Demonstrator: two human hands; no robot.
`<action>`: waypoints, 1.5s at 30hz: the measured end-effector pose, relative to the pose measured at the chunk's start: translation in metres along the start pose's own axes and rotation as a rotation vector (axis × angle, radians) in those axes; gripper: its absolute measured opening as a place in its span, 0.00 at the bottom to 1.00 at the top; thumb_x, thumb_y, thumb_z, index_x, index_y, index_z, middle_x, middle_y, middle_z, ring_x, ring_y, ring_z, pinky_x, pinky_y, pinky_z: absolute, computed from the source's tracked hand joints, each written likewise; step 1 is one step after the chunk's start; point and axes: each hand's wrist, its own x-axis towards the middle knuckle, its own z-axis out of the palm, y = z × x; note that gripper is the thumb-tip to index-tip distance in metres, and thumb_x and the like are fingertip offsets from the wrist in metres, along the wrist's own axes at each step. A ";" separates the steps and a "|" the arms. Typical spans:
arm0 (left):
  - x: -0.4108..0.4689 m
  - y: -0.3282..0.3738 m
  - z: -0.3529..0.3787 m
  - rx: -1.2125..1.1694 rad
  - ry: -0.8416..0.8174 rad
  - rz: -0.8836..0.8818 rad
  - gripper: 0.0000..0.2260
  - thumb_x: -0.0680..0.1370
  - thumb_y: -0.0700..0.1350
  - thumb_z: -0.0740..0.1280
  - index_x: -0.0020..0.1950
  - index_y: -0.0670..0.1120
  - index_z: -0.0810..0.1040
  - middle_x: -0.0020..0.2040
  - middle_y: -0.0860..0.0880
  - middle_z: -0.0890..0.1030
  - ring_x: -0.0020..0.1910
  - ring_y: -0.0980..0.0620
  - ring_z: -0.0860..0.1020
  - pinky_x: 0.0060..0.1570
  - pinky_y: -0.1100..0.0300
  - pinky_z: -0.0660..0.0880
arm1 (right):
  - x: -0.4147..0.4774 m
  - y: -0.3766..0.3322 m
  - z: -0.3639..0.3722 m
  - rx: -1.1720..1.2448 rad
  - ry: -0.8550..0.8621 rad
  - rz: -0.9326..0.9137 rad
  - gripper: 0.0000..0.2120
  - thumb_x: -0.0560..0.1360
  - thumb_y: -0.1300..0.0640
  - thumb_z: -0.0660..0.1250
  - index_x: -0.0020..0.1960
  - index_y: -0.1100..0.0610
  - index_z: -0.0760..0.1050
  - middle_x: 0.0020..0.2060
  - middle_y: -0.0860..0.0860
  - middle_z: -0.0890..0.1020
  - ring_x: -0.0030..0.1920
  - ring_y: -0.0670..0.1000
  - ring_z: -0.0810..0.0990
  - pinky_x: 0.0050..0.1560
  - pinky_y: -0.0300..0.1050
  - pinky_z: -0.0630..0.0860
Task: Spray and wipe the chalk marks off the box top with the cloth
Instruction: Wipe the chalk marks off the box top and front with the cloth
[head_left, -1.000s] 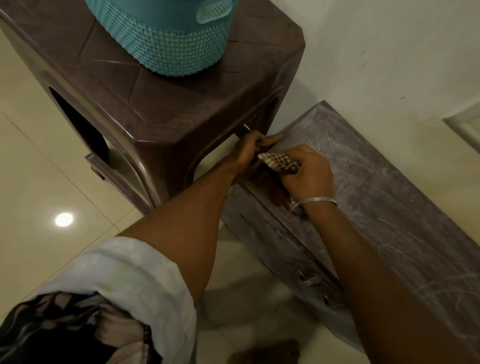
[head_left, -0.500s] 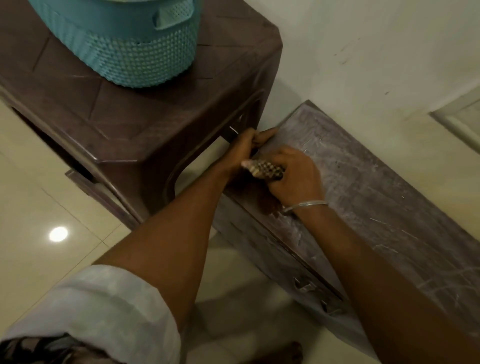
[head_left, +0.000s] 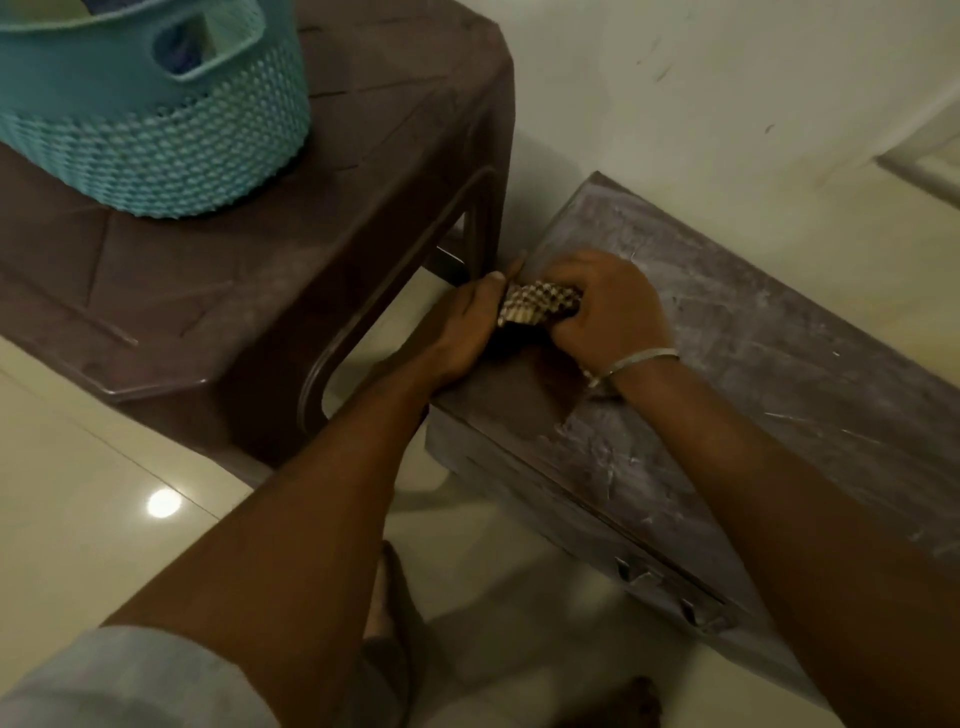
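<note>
A long brown box (head_left: 779, 374) lies on the floor against the wall, its top smeared with white chalk marks. A darker wiped patch shows near its left end. The checkered cloth (head_left: 540, 307) is bunched at that left end. My right hand (head_left: 608, 306), with a silver bangle on the wrist, grips the cloth and presses it on the box top. My left hand (head_left: 467, 322) holds the cloth's left end at the box's corner edge. No spray bottle is in view.
A brown plastic stool (head_left: 322, 218) stands just left of the box, touching close to its corner, with a teal woven basket (head_left: 156, 124) on top. The pale wall (head_left: 727, 93) runs behind the box. Glossy floor tiles (head_left: 78, 493) lie below, and my foot (head_left: 634, 701) shows at the bottom.
The view has swung so the stool and basket sit further left. My left hand has come off the box's far edge and now holds the cloth beside my right hand.
</note>
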 end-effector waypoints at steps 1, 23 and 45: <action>0.000 0.000 0.001 0.016 0.036 -0.017 0.22 0.85 0.55 0.49 0.72 0.50 0.73 0.68 0.47 0.76 0.64 0.53 0.74 0.59 0.63 0.66 | 0.005 0.000 0.001 0.000 0.033 0.049 0.18 0.64 0.60 0.68 0.53 0.52 0.82 0.48 0.50 0.81 0.49 0.55 0.78 0.44 0.47 0.76; 0.009 0.012 0.006 0.053 0.090 -0.085 0.22 0.86 0.53 0.49 0.69 0.44 0.74 0.65 0.41 0.77 0.64 0.44 0.76 0.65 0.53 0.70 | 0.030 0.021 -0.005 -0.065 0.064 0.056 0.16 0.68 0.58 0.69 0.55 0.50 0.82 0.52 0.49 0.81 0.50 0.55 0.79 0.46 0.49 0.78; 0.016 0.021 0.013 0.131 0.108 -0.044 0.18 0.85 0.52 0.49 0.54 0.47 0.76 0.54 0.41 0.80 0.55 0.42 0.78 0.57 0.50 0.74 | 0.047 0.035 -0.013 -0.059 0.007 0.044 0.15 0.68 0.59 0.69 0.53 0.50 0.83 0.48 0.52 0.83 0.47 0.56 0.81 0.46 0.47 0.78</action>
